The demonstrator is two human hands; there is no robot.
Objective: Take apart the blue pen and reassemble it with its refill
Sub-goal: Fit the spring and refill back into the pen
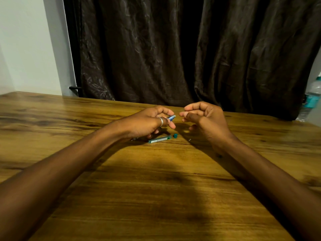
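Blue pen sits pinched in my left hand, open end aimed right for loading. Right hand is curled, fingertips pinched; whether they hold a refill, I cannot tell. Green refill case and its cap lie on the near table.

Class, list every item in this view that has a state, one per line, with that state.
Left hand: gripping the blue pen.
Blue pen: held above the table, end poking out.
Right hand: fingers curled, contents not visible.
Green refill case: lying flat, uncapped.
Green cap: off, beside the case.
Water bottle: upright, capped.
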